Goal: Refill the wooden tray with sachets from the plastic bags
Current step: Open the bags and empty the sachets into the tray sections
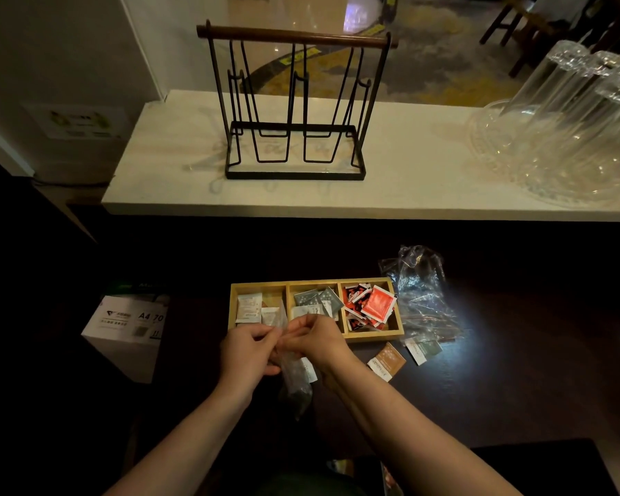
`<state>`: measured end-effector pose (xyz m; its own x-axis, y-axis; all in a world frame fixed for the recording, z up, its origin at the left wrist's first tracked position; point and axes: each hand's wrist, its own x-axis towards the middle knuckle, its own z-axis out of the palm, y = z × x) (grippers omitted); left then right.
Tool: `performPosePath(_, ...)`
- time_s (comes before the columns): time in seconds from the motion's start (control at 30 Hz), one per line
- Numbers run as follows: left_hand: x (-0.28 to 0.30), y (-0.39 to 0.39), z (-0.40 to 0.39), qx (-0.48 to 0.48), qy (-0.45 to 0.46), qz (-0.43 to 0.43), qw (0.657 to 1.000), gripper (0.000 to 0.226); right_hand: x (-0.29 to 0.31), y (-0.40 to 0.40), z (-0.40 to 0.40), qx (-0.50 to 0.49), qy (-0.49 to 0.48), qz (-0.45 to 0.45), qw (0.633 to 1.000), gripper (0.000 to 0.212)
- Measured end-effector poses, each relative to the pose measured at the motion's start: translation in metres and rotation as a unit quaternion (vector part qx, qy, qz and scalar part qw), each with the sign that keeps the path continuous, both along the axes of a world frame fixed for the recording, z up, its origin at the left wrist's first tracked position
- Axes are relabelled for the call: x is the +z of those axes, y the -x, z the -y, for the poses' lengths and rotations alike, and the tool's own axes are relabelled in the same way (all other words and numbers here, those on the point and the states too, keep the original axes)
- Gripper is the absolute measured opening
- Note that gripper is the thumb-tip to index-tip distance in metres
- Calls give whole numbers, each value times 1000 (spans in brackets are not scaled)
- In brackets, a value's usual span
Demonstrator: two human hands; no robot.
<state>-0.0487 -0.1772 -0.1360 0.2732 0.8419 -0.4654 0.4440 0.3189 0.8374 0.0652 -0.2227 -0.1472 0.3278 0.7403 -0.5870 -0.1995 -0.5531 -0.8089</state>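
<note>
Both hands, left hand (pixel 248 349) and right hand (pixel 318 341), pinch a clear plastic bag (pixel 294 379) with curled fingers, at the wooden tray (pixel 373 337)'s front edge.

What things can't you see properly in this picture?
- Head view: the small bag is dark and partly covered by the left hand and right hand; its contents are unclear.
- Print on the packets in the wooden tray is too small to read.
- The glasses are cut off by the right edge.
- The paper box sits partly in shadow.
</note>
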Motion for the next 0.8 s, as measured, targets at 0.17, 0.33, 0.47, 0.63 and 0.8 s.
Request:
performPosePath(0.17, 0, 3, 2, -29, -32, -48, 998, 12, -2, 3, 2, -24, -3, -3, 1000, 23)
performPosePath(0.33, 0, 3, 2, -78, -92, -101, 988, 20, 1, 5, 8, -29, -15, -43, 999, 21)
performPosePath(0.47, 0, 3, 7, -108, -158, -125, 974, 23, 7, 3, 8, -52, -27, -100, 993, 17)
performPosePath(0.63, -4, -3, 15, -66, -79, -47, 994, 22, 10, 9, 8, 44, -48, 139, 988, 1)
performPosePath(0.8, -4, -9, 24, 4, -28, 5, 1000, 20, 12, 17, 3, 36, -40, 197, 979, 7)
